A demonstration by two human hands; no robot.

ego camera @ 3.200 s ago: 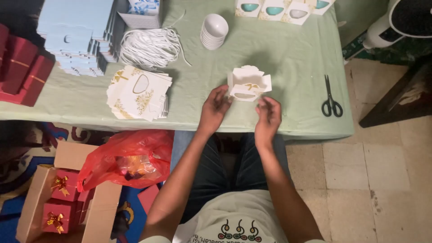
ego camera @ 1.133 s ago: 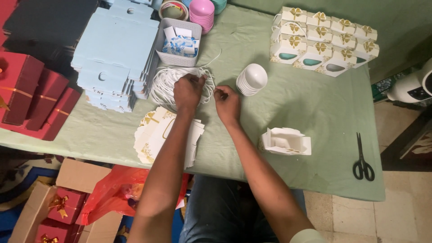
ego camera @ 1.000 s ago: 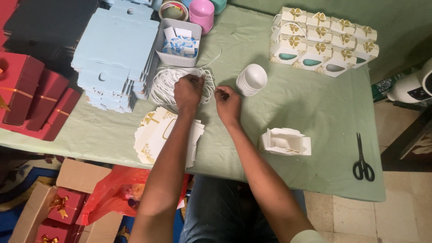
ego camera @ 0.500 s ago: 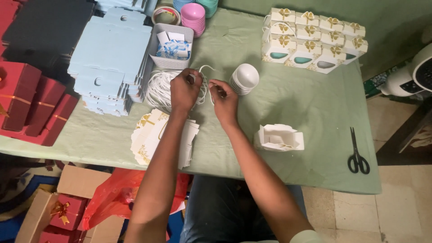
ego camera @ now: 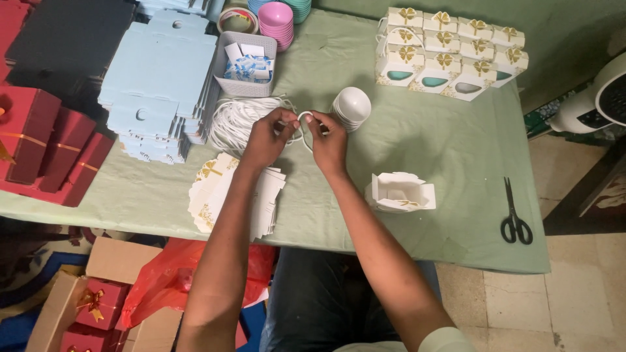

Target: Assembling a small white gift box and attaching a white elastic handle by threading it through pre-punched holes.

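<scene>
My left hand (ego camera: 268, 137) and my right hand (ego camera: 328, 141) are raised over the green table (ego camera: 424, 143), each pinching one end of a short white cord (ego camera: 304, 116) that loops between them. Just left of the hands lies the bundle of white cords (ego camera: 236, 118). A folded white box (ego camera: 399, 193), open at the top, sits on the table to the right of my right forearm. A stack of flat white and gold box blanks (ego camera: 228, 194) lies under my left forearm.
White cups (ego camera: 351, 106) stand stacked beyond my right hand. Finished white boxes with gold bows (ego camera: 450, 45) fill the far right. Black scissors (ego camera: 516, 216) lie near the right edge. Light blue flat boxes (ego camera: 160, 78), red boxes (ego camera: 49, 140), a grey basket (ego camera: 246, 65) and pink bowls (ego camera: 276, 19) crowd the left.
Both hands left the folded white box, reached to the cord bundle and have lifted a single cord out of it, now held between them.
</scene>
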